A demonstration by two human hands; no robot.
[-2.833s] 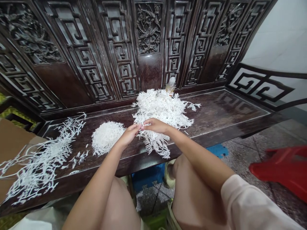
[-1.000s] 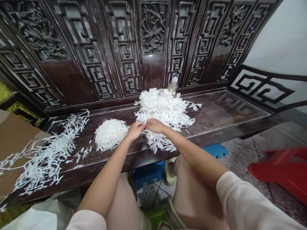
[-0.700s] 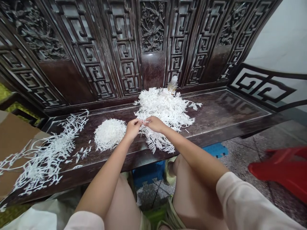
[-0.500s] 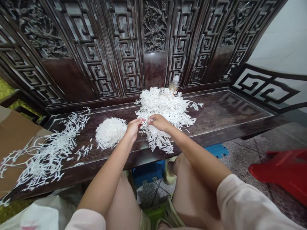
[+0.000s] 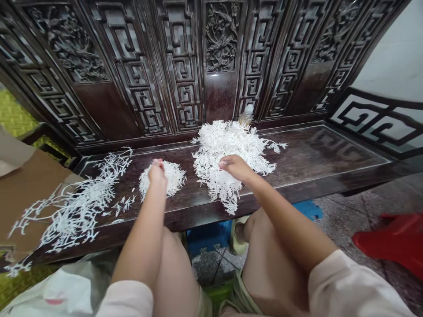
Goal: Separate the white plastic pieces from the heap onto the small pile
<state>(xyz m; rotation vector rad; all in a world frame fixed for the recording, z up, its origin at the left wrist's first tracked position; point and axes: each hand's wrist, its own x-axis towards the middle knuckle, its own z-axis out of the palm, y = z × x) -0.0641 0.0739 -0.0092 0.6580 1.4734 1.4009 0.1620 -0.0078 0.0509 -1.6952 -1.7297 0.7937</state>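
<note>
My left hand (image 5: 157, 173) is over a small mound of loose white pieces (image 5: 176, 178) on the wooden bench. Its fingers are closed and a little blurred; a bit of white shows at the tips, too small to make out. At the front of a larger heap of white branched plastic sprigs (image 5: 228, 136), my right hand (image 5: 234, 166) pinches a thin white sprig (image 5: 225, 163) between thumb and fingers. Farther left, stripped-looking white stems (image 5: 82, 202) lie in a tangled bunch, with several loose bits (image 5: 124, 203) beside them.
The dark bench (image 5: 307, 154) has a carved lattice back (image 5: 221, 92). A clear bottle (image 5: 246, 115) stands behind the big heap. Cardboard (image 5: 36, 189) is at the left, a white bag (image 5: 66, 290) below it. A red plastic stool (image 5: 393, 242) is on the floor at right.
My left hand has moved left, away from my right hand, to the small mound. My right hand stays by the large heap. A blurred pale shape has appeared at the left edge.
</note>
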